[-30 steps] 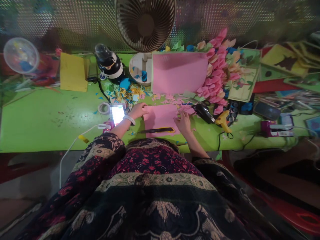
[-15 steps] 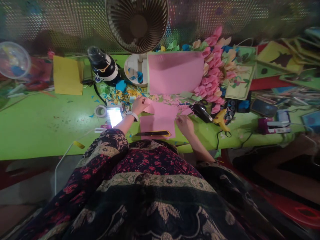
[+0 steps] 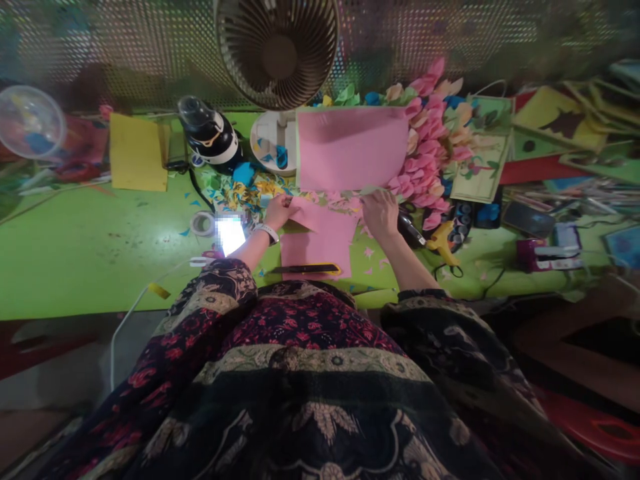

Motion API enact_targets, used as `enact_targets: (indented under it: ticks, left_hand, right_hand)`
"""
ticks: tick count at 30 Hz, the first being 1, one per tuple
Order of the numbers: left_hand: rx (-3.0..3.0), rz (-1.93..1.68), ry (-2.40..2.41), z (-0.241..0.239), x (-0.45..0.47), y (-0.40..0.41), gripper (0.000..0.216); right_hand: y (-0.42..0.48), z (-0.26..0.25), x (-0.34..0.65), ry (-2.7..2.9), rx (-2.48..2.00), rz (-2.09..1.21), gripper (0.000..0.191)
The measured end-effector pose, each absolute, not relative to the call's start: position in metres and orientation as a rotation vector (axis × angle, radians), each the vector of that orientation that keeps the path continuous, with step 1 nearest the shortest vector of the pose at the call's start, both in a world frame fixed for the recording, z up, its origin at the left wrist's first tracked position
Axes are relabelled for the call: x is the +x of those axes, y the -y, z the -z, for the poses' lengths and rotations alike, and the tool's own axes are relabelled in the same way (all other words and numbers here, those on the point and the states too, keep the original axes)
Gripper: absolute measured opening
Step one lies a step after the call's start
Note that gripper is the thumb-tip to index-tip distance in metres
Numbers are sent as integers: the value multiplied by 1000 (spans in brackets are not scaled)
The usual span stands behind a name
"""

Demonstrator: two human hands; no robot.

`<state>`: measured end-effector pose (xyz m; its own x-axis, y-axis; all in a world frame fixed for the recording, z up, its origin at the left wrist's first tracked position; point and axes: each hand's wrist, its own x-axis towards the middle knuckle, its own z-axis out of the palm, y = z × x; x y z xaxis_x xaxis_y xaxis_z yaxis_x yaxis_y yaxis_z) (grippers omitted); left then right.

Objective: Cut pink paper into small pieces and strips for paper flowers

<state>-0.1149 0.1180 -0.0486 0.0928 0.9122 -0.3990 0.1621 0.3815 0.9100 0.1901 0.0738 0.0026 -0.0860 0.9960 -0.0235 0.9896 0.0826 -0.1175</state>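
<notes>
The pink sheet lies on the green desk, its far left corner pinched and turned over by the fingers of the left hand. The rest looks flat and uncut, so the work on it seems barely begun. The right hand rests palm down just off the sheet's far right corner, among pink scraps; whether its fingers hold anything I cannot tell. Nearer than the fingers lies a yellow cutter. Beyond them are a larger pink sheet and paper flowers.
</notes>
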Motion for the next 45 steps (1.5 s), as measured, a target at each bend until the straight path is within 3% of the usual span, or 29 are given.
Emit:
enact_targets:
  ticks: [8, 12, 17, 21, 33, 40, 45]
  left_hand:
    - [1127, -777, -1453, 53, -97, -121, 35]
    - [1444, -761, -1564, 41, -114, -109, 48]
    - [1995, -545, -1428, 19, -147, -48, 46]
    - [2086, -386, -1281, 16, -158, 6, 48]
    - [2102, -537, -1388, 23, -191, 51, 55]
    - [2347, -220, -1010, 34, -181, 49, 78]
    - [2442, -82, -909, 39, -172, 45, 73]
  right_hand:
    - [-60, -2, 157, 2295, -1894, -353, 34]
    - [-28, 0, 152, 2326, -1811, -492, 38]
    - [42, 3, 153, 2434, -1683, -672, 37]
    - [64, 8, 136, 2563, -1468, -748, 42]
    - [59, 9, 137, 2557, -1504, -722, 40]
    - [6, 12, 181, 2077, -1909, -424, 53]
    - [32, 14, 169, 2326, -1750, -522, 65]
